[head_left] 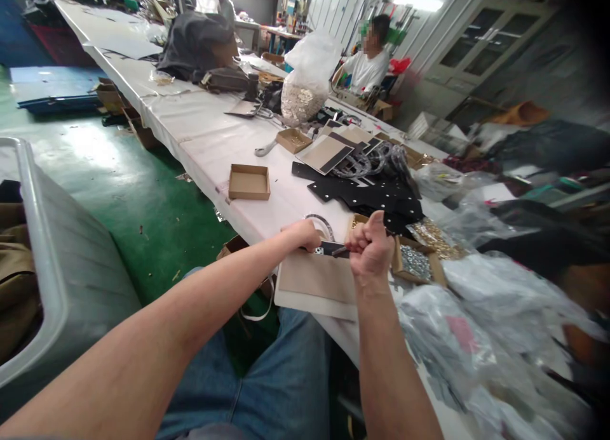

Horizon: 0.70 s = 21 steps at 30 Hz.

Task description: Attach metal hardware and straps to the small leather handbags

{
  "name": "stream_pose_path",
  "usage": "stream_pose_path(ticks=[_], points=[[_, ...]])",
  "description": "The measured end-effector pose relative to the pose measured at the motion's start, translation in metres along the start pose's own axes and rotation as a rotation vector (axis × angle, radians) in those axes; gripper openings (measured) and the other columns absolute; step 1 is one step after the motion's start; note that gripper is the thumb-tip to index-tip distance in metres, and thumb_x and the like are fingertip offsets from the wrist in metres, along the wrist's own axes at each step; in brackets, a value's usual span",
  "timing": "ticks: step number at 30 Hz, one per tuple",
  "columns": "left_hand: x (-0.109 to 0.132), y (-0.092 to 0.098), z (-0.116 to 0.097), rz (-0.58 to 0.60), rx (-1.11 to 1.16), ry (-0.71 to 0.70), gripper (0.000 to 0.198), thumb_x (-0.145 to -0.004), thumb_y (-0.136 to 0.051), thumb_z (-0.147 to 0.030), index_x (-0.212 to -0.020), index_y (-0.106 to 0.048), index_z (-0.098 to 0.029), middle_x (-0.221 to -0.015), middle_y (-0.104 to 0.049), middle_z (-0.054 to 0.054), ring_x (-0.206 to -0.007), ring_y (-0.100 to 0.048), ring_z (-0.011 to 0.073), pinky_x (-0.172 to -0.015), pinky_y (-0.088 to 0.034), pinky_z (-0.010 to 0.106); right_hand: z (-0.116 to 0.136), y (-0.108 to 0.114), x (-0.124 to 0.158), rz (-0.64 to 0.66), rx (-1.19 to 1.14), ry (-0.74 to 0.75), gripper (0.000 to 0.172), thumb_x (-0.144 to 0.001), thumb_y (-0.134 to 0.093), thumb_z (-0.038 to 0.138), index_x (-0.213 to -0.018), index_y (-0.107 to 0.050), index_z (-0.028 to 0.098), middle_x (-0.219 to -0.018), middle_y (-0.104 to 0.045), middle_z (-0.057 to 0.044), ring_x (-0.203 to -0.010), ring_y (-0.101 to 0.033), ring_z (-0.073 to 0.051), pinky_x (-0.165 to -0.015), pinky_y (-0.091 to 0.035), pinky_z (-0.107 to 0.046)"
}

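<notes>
A beige panel (317, 281) with a black strip (332, 247) along its far edge lies at the table's near edge, over my lap. My left hand (306, 233) is closed at the strip's left part; what its fingers hold is hidden. My right hand (372, 244) is closed around a thin dark tool (339, 252), thumb up, with the tool pointing left over the strip. A clear ring-shaped handle (321, 224) lies just beyond my left hand. Right of my right hand stands a box of silvery metal pieces (415, 262).
On the white table (200, 132) are a shallow cardboard box (249, 182), black pieces (366, 195), stacked panels (326, 151) and a bag of small parts (305, 91). Plastic bags (476, 319) crowd the right. A grey bin (81, 262) stands left. A person (369, 65) sits beyond.
</notes>
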<state>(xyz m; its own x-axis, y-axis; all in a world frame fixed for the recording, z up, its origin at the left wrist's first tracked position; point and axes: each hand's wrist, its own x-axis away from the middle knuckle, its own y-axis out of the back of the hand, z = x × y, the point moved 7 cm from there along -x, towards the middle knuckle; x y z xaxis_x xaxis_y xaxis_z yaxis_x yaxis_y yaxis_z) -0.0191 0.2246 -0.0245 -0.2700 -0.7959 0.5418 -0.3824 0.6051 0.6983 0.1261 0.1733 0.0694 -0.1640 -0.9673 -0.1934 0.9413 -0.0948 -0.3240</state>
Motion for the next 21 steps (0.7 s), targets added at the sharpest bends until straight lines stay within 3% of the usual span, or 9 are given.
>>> stream_pose_path(ticks=[2,5,13,17,21], points=[[0.002,0.0,0.005,0.006,-0.019,0.059,0.063,-0.062,-0.099,-0.025,-0.124,-0.085,-0.019,-0.113,-0.086,0.015,-0.108,-0.079,0.0364,-0.096,-0.065,0.041,-0.012,-0.012,0.0,-0.005,0.076,0.029,0.077,-0.099,-0.08,0.07,-0.059,-0.033,0.025,-0.05,-0.027,0.009,-0.043,-0.025,-0.007,-0.041,-0.023,-0.027],[0.006,0.001,0.007,-0.002,0.012,0.068,0.066,-0.065,-0.098,-0.029,-0.128,-0.083,-0.02,-0.109,-0.086,0.014,-0.104,-0.08,0.0344,-0.094,-0.065,0.041,-0.024,-0.019,0.004,0.003,0.194,0.064,0.075,-0.098,-0.079,0.073,-0.057,-0.038,0.025,-0.052,-0.034,0.008,-0.044,-0.032,-0.008,-0.042,-0.026,-0.027],[0.022,0.005,0.012,-0.06,0.118,0.045,0.061,-0.07,-0.093,-0.037,-0.127,-0.077,-0.019,-0.128,-0.083,0.019,-0.115,-0.078,0.0376,-0.096,-0.062,0.042,-0.038,-0.027,0.002,-0.025,0.261,0.082,0.072,-0.099,-0.079,0.071,-0.057,-0.042,0.026,-0.05,-0.037,0.007,-0.042,-0.036,-0.009,-0.041,-0.031,-0.028],[0.031,0.006,0.016,-0.081,0.144,0.006,0.05,-0.075,-0.09,-0.045,-0.118,-0.078,-0.022,-0.128,-0.083,0.015,-0.117,-0.078,0.0346,-0.093,-0.062,0.037,-0.04,-0.028,0.003,-0.049,0.333,0.089,0.07,-0.098,-0.079,0.071,-0.059,-0.042,0.027,-0.048,-0.04,0.007,-0.041,-0.037,-0.01,-0.04,-0.034,-0.029],[0.037,0.006,0.02,-0.094,0.154,-0.017,0.054,-0.075,-0.092,-0.046,-0.122,-0.073,-0.025,-0.129,-0.082,0.01,-0.115,-0.078,0.0307,-0.09,-0.062,0.035,-0.037,-0.03,0.007,-0.052,0.369,0.102,0.068,-0.098,-0.078,0.072,-0.06,-0.044,0.028,-0.047,-0.042,0.006,-0.041,-0.038,-0.01,-0.04,-0.035,-0.029]])
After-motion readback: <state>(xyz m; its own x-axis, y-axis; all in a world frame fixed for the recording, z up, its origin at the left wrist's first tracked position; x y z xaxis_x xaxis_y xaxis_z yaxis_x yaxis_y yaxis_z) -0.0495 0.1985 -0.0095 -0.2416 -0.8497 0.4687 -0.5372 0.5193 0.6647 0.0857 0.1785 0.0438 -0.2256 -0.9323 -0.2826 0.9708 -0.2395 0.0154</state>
